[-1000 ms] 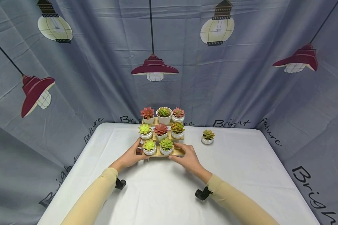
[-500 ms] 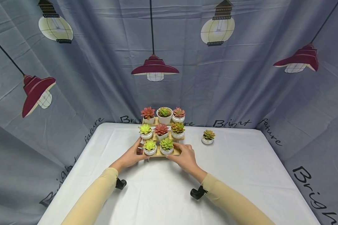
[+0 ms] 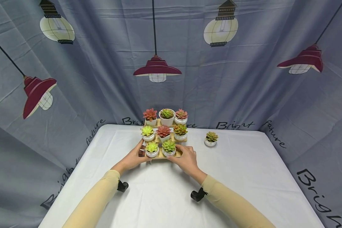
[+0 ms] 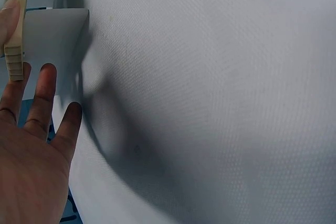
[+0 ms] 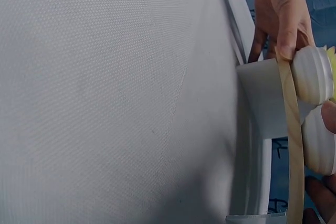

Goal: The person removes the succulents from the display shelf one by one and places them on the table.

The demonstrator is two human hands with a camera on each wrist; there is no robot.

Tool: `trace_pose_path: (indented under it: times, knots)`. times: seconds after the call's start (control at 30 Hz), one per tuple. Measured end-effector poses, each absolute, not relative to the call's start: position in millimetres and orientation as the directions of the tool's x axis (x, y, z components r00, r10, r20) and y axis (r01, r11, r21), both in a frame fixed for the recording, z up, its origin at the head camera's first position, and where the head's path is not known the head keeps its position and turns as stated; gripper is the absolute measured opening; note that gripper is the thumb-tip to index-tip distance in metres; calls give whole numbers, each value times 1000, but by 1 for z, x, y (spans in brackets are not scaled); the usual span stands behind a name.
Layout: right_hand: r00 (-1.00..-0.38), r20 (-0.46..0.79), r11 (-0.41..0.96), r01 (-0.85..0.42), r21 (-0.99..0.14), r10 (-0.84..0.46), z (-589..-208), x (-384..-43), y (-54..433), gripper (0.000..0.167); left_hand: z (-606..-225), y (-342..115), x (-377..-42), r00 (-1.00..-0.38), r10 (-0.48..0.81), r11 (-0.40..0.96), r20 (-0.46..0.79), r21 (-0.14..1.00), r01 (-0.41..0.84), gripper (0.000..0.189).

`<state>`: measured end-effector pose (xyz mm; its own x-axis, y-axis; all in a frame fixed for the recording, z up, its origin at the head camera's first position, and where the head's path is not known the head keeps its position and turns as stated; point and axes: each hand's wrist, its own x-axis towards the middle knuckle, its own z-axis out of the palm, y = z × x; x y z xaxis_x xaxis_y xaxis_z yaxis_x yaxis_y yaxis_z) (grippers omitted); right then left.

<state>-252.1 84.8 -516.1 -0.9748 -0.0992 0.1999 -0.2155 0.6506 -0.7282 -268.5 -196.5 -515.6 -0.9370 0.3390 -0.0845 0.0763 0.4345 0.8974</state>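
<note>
A tiered stand (image 3: 160, 156) with wooden shelves carries several potted succulents. My left hand (image 3: 133, 158) grips the left end of its lowest shelf; in the left wrist view the thumb lies on top of the wooden board (image 4: 17, 35), and a fingertip meets its end. On that shelf, my right hand (image 3: 187, 161) holds the green succulent (image 3: 169, 146) in a white pot between thumb and fingers. The right wrist view shows this white pot (image 5: 318, 142) standing on the board, a fingertip at its side. Beside it is a yellow-green succulent (image 3: 152, 148).
Another small potted succulent (image 3: 211, 139) stands alone on the white-covered table (image 3: 239, 164), right of the stand. Red and green succulents fill the middle and top shelves. A grey-blue curtain (image 3: 108, 79) printed with lamps hangs behind and along the sides.
My right hand has moved left, its thumb and fingers coming closer round the green succulent's pot. The left hand stays on the shelf end; the stand and its pots look unmoved.
</note>
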Motion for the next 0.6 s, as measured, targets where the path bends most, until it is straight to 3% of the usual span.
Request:
trace_pose_path:
  times: [0.3,0.6]
  knots:
    - [-969,227,657,-235,-717,-99,-518,-253,84,73,-484,-190,-253,-928,360,425,-93,902,74,106]
    - [-968,232,647,-239,-724,-97,-518,-252,83,73,-515,-196,-268,-938,336,431,-80,899,78,111]
